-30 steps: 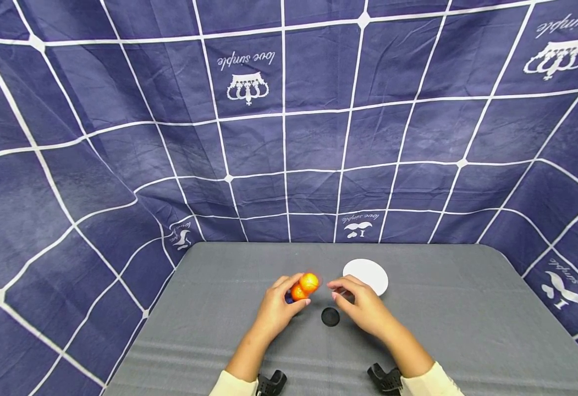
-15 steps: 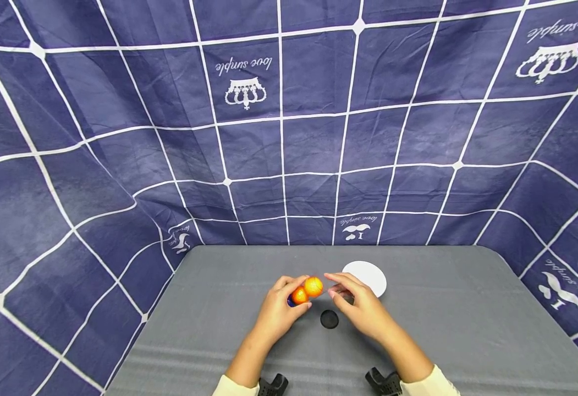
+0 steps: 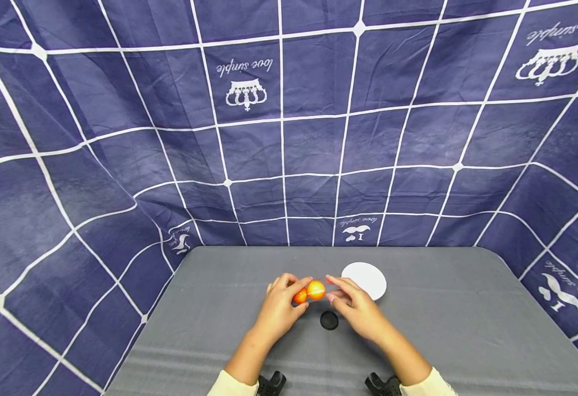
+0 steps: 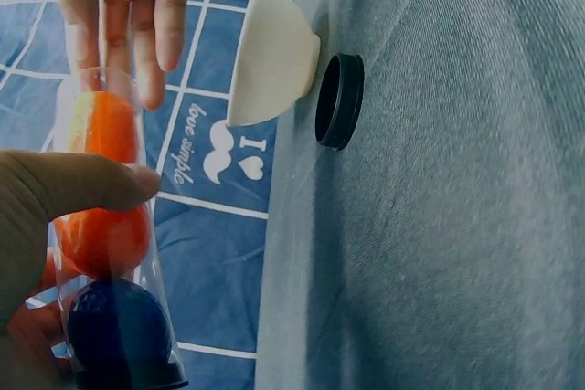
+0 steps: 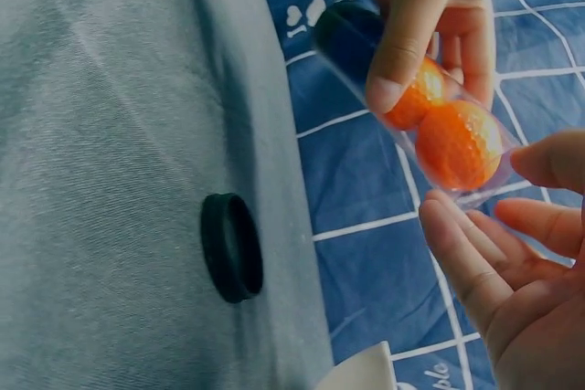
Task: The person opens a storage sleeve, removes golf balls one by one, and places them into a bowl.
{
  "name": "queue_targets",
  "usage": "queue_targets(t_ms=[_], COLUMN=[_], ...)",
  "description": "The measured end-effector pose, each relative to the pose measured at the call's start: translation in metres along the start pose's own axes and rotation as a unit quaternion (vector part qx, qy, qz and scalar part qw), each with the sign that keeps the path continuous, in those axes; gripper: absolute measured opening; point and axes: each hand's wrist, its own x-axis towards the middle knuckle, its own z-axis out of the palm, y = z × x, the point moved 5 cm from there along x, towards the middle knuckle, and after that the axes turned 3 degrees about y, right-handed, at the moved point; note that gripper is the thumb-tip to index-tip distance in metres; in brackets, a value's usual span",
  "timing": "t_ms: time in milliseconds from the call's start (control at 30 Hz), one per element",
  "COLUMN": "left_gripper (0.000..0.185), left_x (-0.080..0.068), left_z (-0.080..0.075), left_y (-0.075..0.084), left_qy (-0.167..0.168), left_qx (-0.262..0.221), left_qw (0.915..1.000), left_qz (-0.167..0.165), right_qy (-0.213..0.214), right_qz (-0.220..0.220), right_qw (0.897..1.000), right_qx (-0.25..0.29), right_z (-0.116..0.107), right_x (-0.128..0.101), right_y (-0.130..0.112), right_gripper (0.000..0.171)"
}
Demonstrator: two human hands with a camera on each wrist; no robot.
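My left hand (image 3: 276,311) grips a clear plastic tube (image 4: 154,267) around its middle, thumb on the near side. Inside the tube are two orange textured balls (image 5: 457,145) and a dark blue ball (image 4: 119,326) at the far-left end, by a dark end piece. The tube leans toward the right, its right-hand end facing my right hand (image 3: 360,312). That hand's fingers are loosely bent and spread around this end, holding nothing; whether a fingertip touches the tube I cannot tell. A round black cap (image 3: 329,320) lies on the table below and between both hands.
Behind the right hand stands a white bowl (image 3: 368,279) on the grey cloth-covered table (image 3: 239,269). Blue curtains with white grid lines (image 3: 313,143) rise behind the table and along both sides. A black wrist device sits at each cuff.
My left hand has turned, bringing the tube from tilted upward to nearly level. The front orange ball has shifted right, closer to my right hand, which has hardly moved.
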Motion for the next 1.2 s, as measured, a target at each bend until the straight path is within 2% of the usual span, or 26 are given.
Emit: queue_targets(t_ms=[100,300,500,733,1200], left_gripper=[0.057,0.056,0.058,0.058,0.058], left_x=[0.0,0.0,0.0,0.0,-0.001], left_z=[0.0,0.0,-0.003,-0.007,-0.009], left_y=[0.002,0.005,0.008,0.011,0.011], left_qy=[-0.011,-0.013,-0.012,-0.009,-0.03], left_qx=[0.03,0.076,0.093,0.116,0.105], left_qw=[0.9993,0.9958,0.9936,0.9891,0.991], left_qz=[0.018,0.05,0.064,0.09,0.078], right_qy=[-0.003,-0.008,-0.031,-0.063,-0.066], right_qz=[0.012,0.039,0.063,0.065,0.067], right_qw=[1.0,0.998,0.994,0.987,0.987], right_qx=[0.006,0.042,0.086,0.133,0.13], right_z=[0.001,0.006,0.011,0.015,0.014], right_x=[-0.002,-0.004,-0.007,-0.009,-0.011], right_y=[0.006,0.015,0.02,0.022,0.024], right_gripper=[0.043,0.042,0.044,0.046,0.047])
